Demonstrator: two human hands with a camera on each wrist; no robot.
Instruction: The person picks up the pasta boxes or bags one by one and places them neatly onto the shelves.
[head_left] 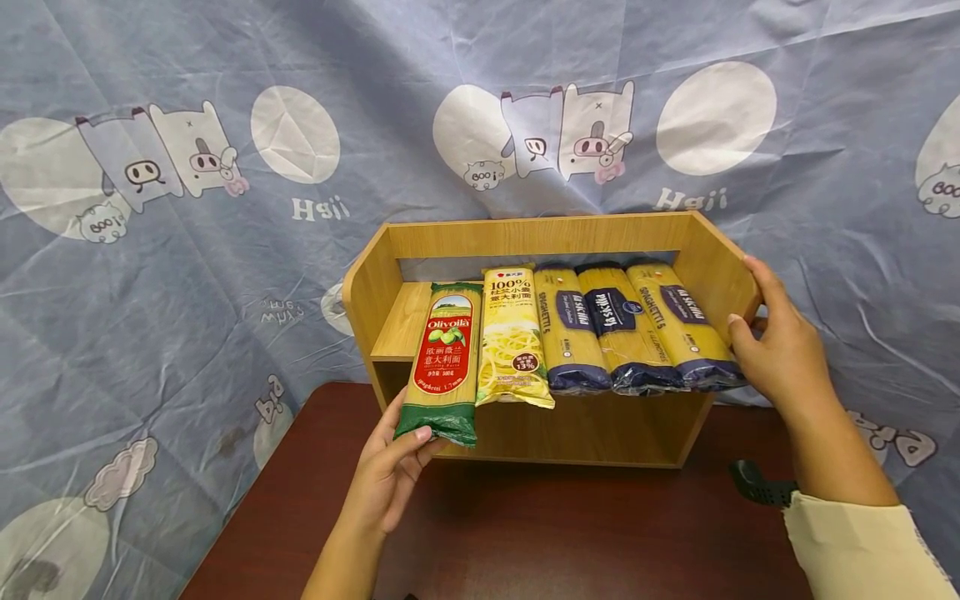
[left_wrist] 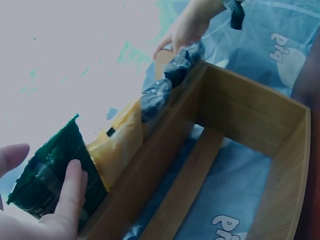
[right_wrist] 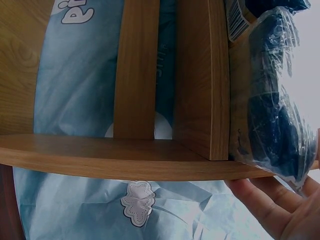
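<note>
In the head view my left hand [head_left: 393, 467] pinches the green lower end of a red-labelled spaghetti pack [head_left: 444, 358], thumb on top and fingers beneath. The pack lies tilted at the left of the upper shelf, its near end jutting past the front edge. The left wrist view shows the left fingers [left_wrist: 74, 187] against its green wrapper [left_wrist: 50, 172]. My right hand [head_left: 783, 342] grips the right side panel of the wooden shelf unit [head_left: 738, 279], thumb inside and fingers outside. In the right wrist view the right fingers [right_wrist: 270, 200] are at the panel's edge.
Beside the held pack lie a yellow noodle pack [head_left: 516, 333] and several blue-ended spaghetti packs [head_left: 573, 329]. The unit's lower compartment [head_left: 585, 429] is below. It stands on a dark red table [head_left: 525, 525] before a patterned blue cloth [head_left: 390, 50]. A black strap [head_left: 757, 483] shows by the right wrist.
</note>
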